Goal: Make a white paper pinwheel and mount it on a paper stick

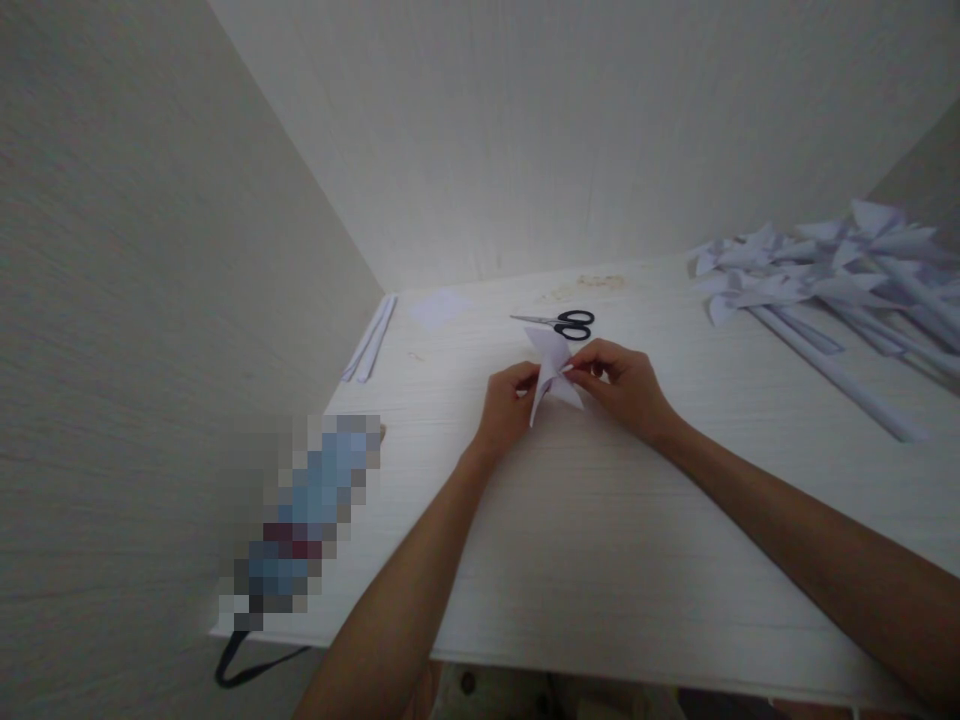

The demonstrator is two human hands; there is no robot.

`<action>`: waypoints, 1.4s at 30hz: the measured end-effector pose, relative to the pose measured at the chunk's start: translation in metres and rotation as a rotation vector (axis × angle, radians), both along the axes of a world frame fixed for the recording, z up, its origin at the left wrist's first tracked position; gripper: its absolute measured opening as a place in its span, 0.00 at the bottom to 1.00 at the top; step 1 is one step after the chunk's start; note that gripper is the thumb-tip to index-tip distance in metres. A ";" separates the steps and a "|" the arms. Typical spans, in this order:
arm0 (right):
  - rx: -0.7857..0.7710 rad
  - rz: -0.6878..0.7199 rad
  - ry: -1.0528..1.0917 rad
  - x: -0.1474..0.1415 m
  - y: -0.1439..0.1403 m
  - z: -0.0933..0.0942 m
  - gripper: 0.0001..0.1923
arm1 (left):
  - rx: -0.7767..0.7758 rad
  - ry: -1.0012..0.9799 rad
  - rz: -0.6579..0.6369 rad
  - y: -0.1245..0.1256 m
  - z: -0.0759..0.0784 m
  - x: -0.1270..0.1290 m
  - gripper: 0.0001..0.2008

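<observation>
Both bare forearms reached in from the near edge of the white wood-grain table (pixel 600 560) and met over its middle. Between them, the left hand (pixel 506 405) and the right hand (pixel 622 385) were closed together on a small folded piece of white paper (pixel 551 372), its pointed flaps sticking up and down from the pinch. Fingertips of both hands gripped the fold at its centre, thumbs facing each other, and the paper sat just above the tabletop.

Just behind the paper lay a pair of black-handled scissors (pixel 559 322), blades closed and pointing left. Farther left, a flat white paper square (pixel 439 307) rested near the back wall, and two narrow white paper strips (pixel 369 338) lay side by side along the table's left edge. At the far right, a heap of finished white paper pinwheels on rolled paper sticks (pixel 832 275) was spread out, well apart from the hands. A blurred, pixelated blue object (pixel 304 520) sat at the table's near left corner, with a dark strap (pixel 244 665) hanging below it.
</observation>
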State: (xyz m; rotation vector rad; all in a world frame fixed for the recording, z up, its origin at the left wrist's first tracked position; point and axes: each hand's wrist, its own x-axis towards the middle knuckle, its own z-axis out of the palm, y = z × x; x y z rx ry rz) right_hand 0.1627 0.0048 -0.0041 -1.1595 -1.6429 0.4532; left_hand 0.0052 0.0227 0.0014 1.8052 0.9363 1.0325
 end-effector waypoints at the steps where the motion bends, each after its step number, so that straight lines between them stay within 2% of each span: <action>1: -0.013 0.009 0.013 0.000 0.000 -0.001 0.02 | 0.001 0.011 0.005 0.000 0.000 0.000 0.09; 6: -0.008 0.063 0.094 -0.001 -0.001 -0.004 0.05 | 0.034 0.043 0.014 0.000 -0.001 0.000 0.11; 11: 0.016 0.097 0.081 -0.001 -0.001 -0.005 0.04 | 0.090 0.089 0.004 0.000 -0.001 0.000 0.11; 18: -0.030 0.158 0.062 0.001 0.002 -0.009 0.04 | 0.175 0.148 -0.019 0.001 -0.002 -0.001 0.10; 26: -0.075 0.128 0.135 -0.002 0.000 -0.006 0.04 | 0.131 0.120 -0.012 0.001 -0.003 -0.001 0.11; 36: -0.057 0.131 0.022 -0.001 0.000 -0.003 0.03 | 0.135 0.149 -0.011 0.001 -0.003 -0.001 0.10; 42: -0.145 0.104 0.196 0.000 0.004 -0.007 0.06 | 0.042 0.071 0.039 0.001 -0.004 -0.001 0.10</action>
